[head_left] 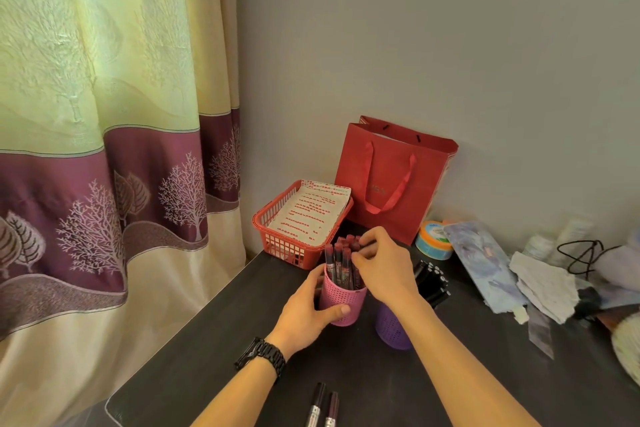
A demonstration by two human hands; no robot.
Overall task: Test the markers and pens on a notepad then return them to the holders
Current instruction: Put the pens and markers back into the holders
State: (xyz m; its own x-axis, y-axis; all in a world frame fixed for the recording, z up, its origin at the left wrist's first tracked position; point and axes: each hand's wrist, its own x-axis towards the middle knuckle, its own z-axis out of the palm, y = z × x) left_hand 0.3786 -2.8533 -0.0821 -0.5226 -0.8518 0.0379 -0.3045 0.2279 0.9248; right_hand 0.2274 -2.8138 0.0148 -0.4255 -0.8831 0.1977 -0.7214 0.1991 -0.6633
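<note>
Now the round pink plastic holder (346, 292) is gripped on the dark table (207, 340) by the curled fingers of the left hand (304, 312). The dark red markers (337, 262) standing inside are pinched by the right hand (384, 270).

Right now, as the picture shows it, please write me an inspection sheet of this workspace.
Surface: dark table, near corner in view.
Job's things: pink holder full of red markers; purple holder to its right; black markers just beyond, partly hidden by the arm; two markers flat at the near edge; no notepad seen.
Clutter: red basket holding a printed sheet, red bag, tape roll, torn paper.
Hands: left hand grips the pink holder; right hand pinches the red markers' tops.
Cables: black cord looped at far right.
Surroundings: curtain on the left, grey wall behind.
</note>
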